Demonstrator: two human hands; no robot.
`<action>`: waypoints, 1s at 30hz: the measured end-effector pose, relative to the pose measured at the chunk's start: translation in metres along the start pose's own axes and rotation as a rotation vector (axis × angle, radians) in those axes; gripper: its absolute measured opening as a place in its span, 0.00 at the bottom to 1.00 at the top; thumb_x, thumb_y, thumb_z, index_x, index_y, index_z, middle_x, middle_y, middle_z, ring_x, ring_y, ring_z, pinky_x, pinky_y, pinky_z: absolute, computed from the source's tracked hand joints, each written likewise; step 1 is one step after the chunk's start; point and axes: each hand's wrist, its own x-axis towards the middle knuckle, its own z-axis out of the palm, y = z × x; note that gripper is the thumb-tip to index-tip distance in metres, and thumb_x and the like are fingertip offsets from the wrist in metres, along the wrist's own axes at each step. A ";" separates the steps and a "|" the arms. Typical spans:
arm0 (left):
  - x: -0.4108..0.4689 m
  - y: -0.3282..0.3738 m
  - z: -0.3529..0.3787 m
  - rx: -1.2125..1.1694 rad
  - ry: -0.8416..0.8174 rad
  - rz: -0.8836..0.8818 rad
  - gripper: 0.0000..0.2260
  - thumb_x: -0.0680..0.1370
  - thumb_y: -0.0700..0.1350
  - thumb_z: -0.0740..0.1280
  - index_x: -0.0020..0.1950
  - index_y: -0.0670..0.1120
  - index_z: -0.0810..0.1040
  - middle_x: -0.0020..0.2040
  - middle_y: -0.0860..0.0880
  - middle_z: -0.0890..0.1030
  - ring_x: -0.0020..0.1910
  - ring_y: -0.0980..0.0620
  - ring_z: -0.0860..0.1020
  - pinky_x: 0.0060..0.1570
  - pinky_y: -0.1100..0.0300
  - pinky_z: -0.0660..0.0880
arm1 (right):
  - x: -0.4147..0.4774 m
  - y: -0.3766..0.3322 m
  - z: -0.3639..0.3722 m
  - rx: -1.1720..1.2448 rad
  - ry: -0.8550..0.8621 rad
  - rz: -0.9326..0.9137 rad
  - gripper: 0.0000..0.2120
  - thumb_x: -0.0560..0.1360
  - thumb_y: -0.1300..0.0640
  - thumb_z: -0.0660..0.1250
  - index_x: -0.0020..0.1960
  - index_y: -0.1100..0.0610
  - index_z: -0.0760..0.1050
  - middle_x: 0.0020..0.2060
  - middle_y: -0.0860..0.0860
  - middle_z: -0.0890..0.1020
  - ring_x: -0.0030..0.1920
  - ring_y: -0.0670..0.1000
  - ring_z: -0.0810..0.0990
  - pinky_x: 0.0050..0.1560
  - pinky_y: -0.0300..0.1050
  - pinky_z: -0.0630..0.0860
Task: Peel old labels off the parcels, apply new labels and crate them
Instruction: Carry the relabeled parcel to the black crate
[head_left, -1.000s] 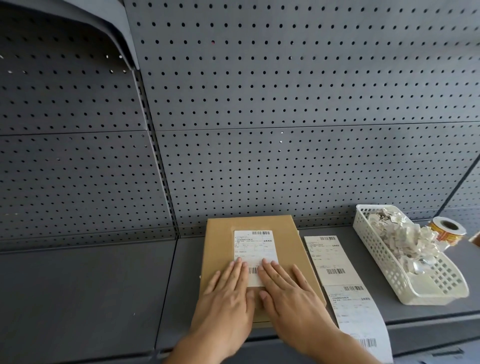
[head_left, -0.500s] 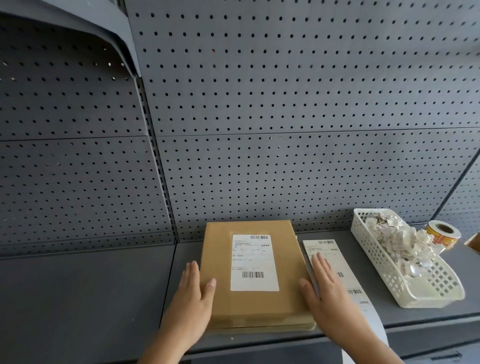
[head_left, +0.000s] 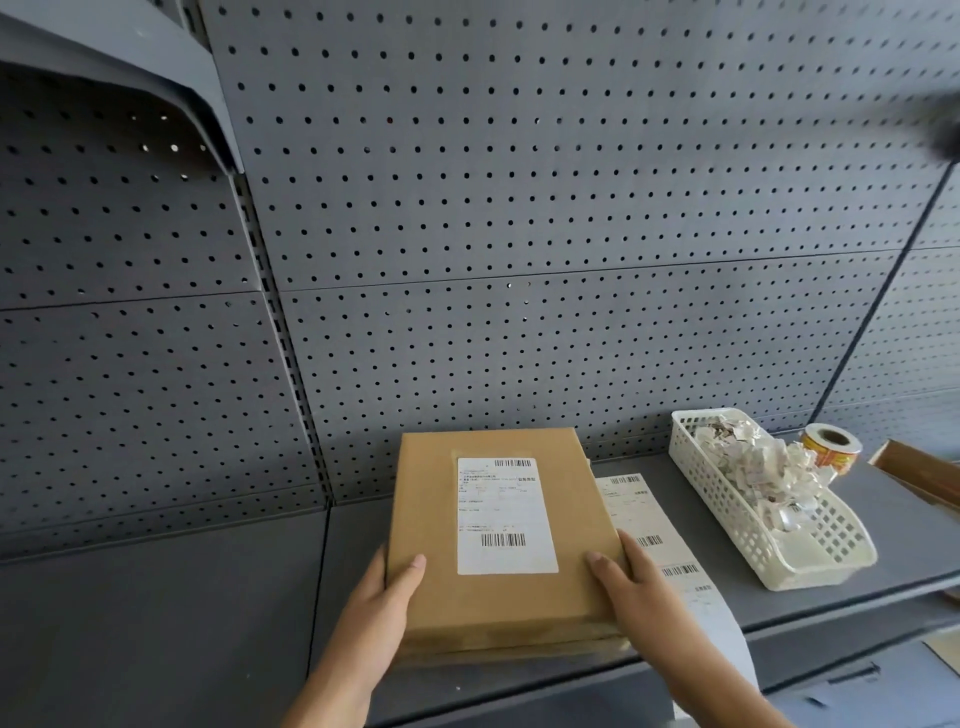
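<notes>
Head view. Grip: left hand (head_left: 387, 597) clasps the near-left edge of the parcel (head_left: 431, 519), thumb on top, fingers hidden round the side. Right hand (head_left: 631, 587) mirrors it on the near-right edge, thumb on top. Both are closed on the parcel and hold nothing else.

Position: the parcel is at the front of the grey shelf (head_left: 156, 597). Its near edge overhangs the lip and may be raised; cannot confirm.

Appearance: flat brown kraft box. One white label (head_left: 504, 514) lies smooth and square on the top face, barcodes legible, no lifted corners seen.

Step, judged: labelling is done and crating is starting.

Next move, judged: a level two-handed lift clear of the label strip (head_left: 644, 525) beside it. No crate is in view, so it must be located first.

Also present: white basket (head_left: 779, 566) holding crumpled labels (head_left: 753, 467).
</notes>
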 end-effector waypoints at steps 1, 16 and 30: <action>-0.002 0.005 0.001 -0.003 -0.009 0.018 0.14 0.82 0.56 0.64 0.68 0.64 0.72 0.59 0.65 0.79 0.59 0.63 0.76 0.59 0.58 0.68 | -0.003 -0.003 -0.005 0.008 0.027 -0.010 0.23 0.80 0.46 0.62 0.73 0.49 0.64 0.66 0.45 0.75 0.65 0.47 0.73 0.66 0.46 0.69; -0.059 0.078 0.097 -0.041 -0.269 0.270 0.17 0.82 0.53 0.65 0.70 0.64 0.70 0.50 0.74 0.76 0.46 0.77 0.73 0.48 0.68 0.68 | -0.093 -0.015 -0.128 0.249 0.388 -0.083 0.16 0.81 0.46 0.60 0.66 0.36 0.60 0.51 0.37 0.74 0.50 0.42 0.76 0.46 0.41 0.71; -0.165 0.066 0.326 0.127 -0.641 0.297 0.09 0.82 0.54 0.64 0.62 0.61 0.74 0.53 0.61 0.81 0.53 0.57 0.79 0.55 0.57 0.73 | -0.238 0.093 -0.308 0.295 0.808 -0.035 0.18 0.81 0.50 0.61 0.69 0.40 0.67 0.56 0.41 0.80 0.52 0.41 0.79 0.45 0.38 0.73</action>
